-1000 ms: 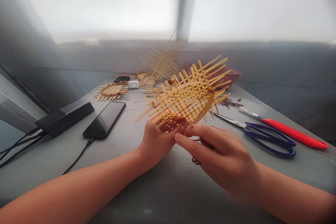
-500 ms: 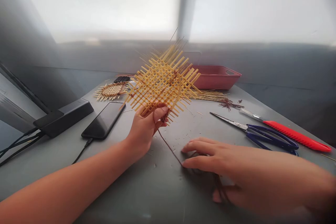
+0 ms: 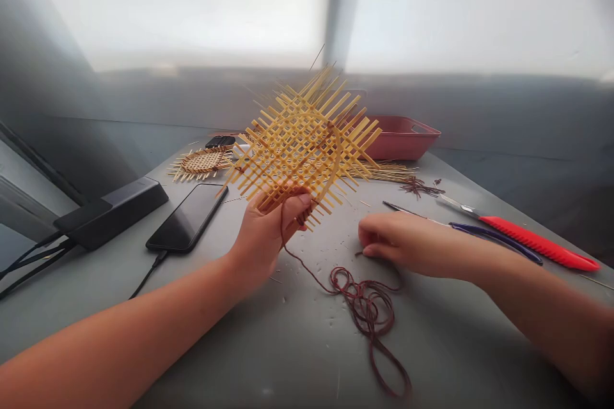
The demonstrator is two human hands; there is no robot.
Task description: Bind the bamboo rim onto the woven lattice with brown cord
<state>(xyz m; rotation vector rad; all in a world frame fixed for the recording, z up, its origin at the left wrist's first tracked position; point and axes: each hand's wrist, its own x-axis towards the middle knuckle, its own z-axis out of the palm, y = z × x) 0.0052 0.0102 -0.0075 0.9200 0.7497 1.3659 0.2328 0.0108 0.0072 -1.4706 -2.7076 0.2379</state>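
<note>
My left hand grips the lower edge of a woven bamboo mat, holding it upright above the table. A curved strip crosses the weave, with brown ties at a few places. From my left thumb a brown cord runs down to a loose tangle on the table. My right hand is closed to the right of the mat, pinching the cord, whose short end pokes out by the thumb. The rest of that length loops back beneath the hand to the tangle.
Scissors with blue handles and a red-handled cutter lie at right. A phone and a black box with cables are at left. Farther back are a second woven piece, bamboo strips and a pink basket.
My right hand has lifted off the cord tangle and moved up and away, closing on the cord's end. The mat, still in my left hand, has turned slightly.
</note>
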